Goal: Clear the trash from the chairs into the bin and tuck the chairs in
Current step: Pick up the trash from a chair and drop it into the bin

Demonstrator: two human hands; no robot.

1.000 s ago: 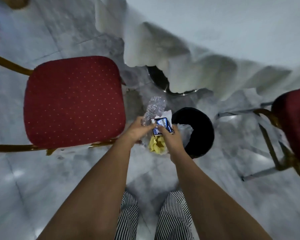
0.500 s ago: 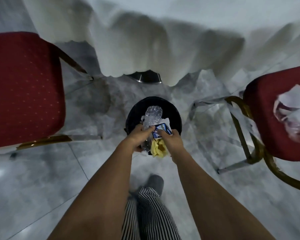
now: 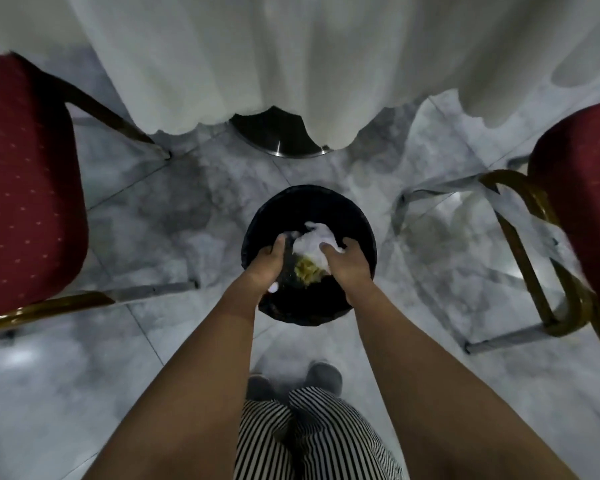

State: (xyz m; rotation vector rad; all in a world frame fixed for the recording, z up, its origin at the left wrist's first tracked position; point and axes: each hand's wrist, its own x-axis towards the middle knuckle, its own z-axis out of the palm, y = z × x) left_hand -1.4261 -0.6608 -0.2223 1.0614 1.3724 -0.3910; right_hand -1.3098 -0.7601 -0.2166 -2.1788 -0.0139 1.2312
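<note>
The 2 red chairs — left chair [image 3: 25, 188], right chair [image 3: 582, 199] — stand untucked. Over the bin [image 3: 309, 209], both hands, left [image 3: 267, 261] and right [image 3: 350, 261], loosen around blurred trash [image 3: 312, 251]; light pieces could drift past the rim.

No readable text, labels, brands or numbers showing anywhere; trash [image 3: 314, 242] in the bin [image 3: 257, 220] blurring too much to read.
</note>
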